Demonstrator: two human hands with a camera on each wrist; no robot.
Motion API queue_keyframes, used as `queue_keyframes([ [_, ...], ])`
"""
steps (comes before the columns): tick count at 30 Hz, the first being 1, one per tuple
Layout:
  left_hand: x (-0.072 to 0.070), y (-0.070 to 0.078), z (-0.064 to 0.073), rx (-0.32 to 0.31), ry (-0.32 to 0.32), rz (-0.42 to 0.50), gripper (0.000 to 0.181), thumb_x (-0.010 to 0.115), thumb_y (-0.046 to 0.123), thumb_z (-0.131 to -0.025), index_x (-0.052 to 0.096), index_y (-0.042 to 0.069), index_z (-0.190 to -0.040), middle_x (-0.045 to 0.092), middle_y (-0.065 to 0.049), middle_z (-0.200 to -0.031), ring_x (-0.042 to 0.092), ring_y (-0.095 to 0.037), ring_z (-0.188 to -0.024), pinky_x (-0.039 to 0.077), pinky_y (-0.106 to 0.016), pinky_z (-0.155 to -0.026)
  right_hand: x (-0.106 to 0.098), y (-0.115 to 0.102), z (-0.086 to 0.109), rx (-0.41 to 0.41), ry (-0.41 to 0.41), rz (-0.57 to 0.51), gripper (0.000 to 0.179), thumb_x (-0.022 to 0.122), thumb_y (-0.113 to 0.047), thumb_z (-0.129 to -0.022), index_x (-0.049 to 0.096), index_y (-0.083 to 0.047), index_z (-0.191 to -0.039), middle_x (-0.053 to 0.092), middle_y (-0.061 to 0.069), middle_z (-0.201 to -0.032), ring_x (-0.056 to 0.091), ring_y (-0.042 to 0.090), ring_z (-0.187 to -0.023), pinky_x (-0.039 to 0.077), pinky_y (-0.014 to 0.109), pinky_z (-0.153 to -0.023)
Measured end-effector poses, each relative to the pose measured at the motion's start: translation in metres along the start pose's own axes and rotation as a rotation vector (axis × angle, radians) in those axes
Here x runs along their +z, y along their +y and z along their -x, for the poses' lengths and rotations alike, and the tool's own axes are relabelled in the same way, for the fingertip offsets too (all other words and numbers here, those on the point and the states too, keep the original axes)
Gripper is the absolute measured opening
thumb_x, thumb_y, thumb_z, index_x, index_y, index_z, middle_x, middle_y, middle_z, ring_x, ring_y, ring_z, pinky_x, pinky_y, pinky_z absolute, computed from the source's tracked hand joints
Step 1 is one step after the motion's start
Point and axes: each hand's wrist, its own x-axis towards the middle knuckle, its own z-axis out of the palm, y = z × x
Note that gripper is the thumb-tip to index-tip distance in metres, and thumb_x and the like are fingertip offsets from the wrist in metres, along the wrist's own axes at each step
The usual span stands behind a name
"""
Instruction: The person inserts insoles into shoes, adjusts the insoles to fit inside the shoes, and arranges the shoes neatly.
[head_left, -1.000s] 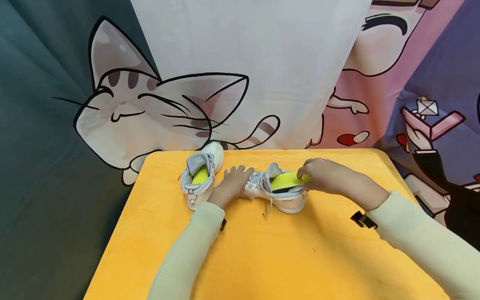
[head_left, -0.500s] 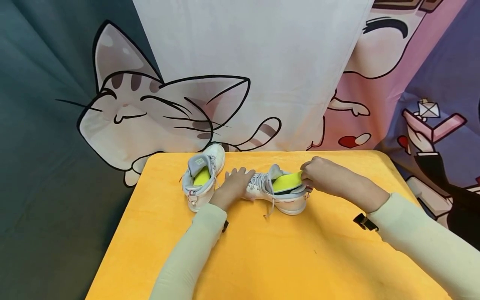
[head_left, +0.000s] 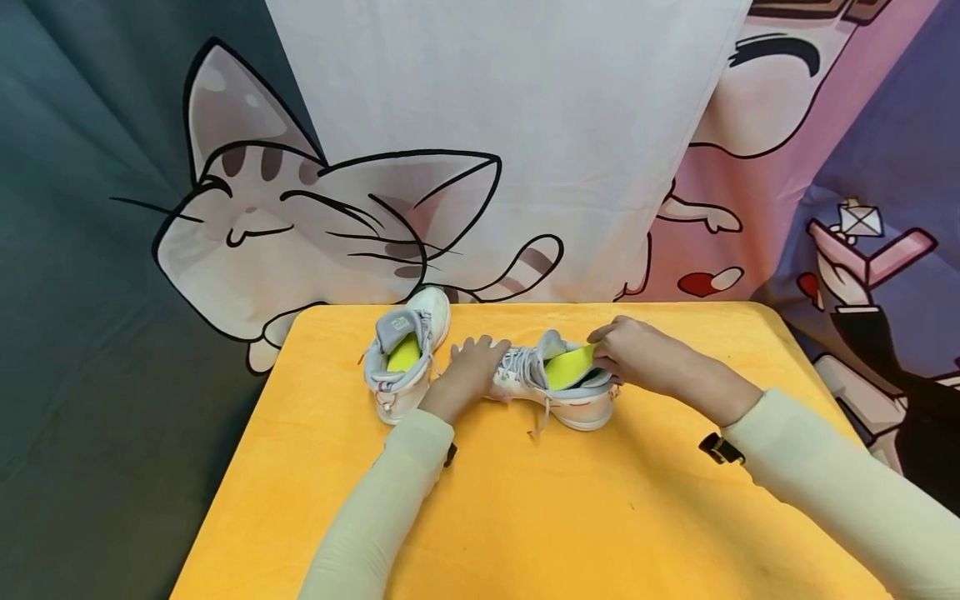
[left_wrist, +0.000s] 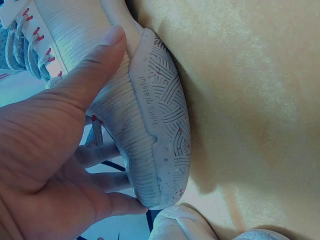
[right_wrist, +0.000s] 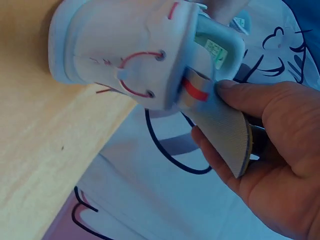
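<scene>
A white sneaker (head_left: 581, 410) lies sideways across the table, its toe to the left. My left hand (head_left: 471, 373) grips the toe; in the left wrist view the thumb (left_wrist: 92, 70) presses one side and the fingers wrap the other. At the heel end, my right hand (head_left: 637, 354) pinches a yellow-green insole (head_left: 567, 367) that is partly inside the shoe. The right wrist view shows the insole's grey underside (right_wrist: 222, 132) between thumb and fingers, sticking out past the heel's pull tab (right_wrist: 194, 90). The insole's front end is hidden in the shoe.
A second white sneaker (head_left: 435, 308) stands to the left, toe pointing away, with a yellow-green insole (head_left: 405, 353) inside. Both shoes are on a yellow-covered table (head_left: 540, 517). Behind its far edge hangs a cartoon-printed cloth (head_left: 585, 150).
My right hand has shifted slightly left with the insole's heel end, which now tilts up more steeply at the shoe's opening. The left hand stays on the toe.
</scene>
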Motion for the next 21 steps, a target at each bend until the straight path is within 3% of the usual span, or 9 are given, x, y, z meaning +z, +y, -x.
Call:
queue_keyframes([
  [5, -0.002, 0.000, 0.001, -0.015, -0.003, 0.002, 0.101, 0.088, 0.051, -0.076, 0.038, 0.022, -0.159, 0.043, -0.018, -0.158, 0.041, -0.047, -0.142, 0.031, -0.070, -0.116, 0.013, -0.005, -0.005, 0.037, 0.048, 0.020, 0.003, 0.081, -0.005, -0.087, 0.082, -0.006, -0.089, 0.077, 0.017, -0.109, 0.070, 0.035, -0.094, 0.062, 0.040, -0.080],
  [10, -0.003, 0.000, 0.002, -0.014, -0.003, 0.008, 0.100, 0.087, 0.050, -0.077, 0.038, 0.022, -0.160, 0.043, -0.018, -0.158, 0.040, -0.048, -0.144, 0.030, -0.070, -0.117, 0.027, -0.012, -0.010, 0.079, 0.116, 0.017, 0.009, 0.080, -0.006, -0.089, 0.081, 0.000, -0.095, 0.077, 0.016, -0.108, 0.069, 0.034, -0.090, 0.062, 0.039, -0.078],
  [21, -0.001, 0.003, 0.004, -0.003, -0.001, -0.003, 0.097, 0.086, 0.051, -0.079, 0.038, 0.022, -0.159, 0.044, -0.017, -0.157, 0.041, -0.047, -0.143, 0.031, -0.070, -0.117, 0.054, -0.020, -0.023, 0.032, 0.128, 0.002, 0.008, 0.082, -0.010, -0.087, 0.080, -0.003, -0.084, 0.078, 0.014, -0.103, 0.069, 0.026, -0.086, 0.058, 0.039, -0.075],
])
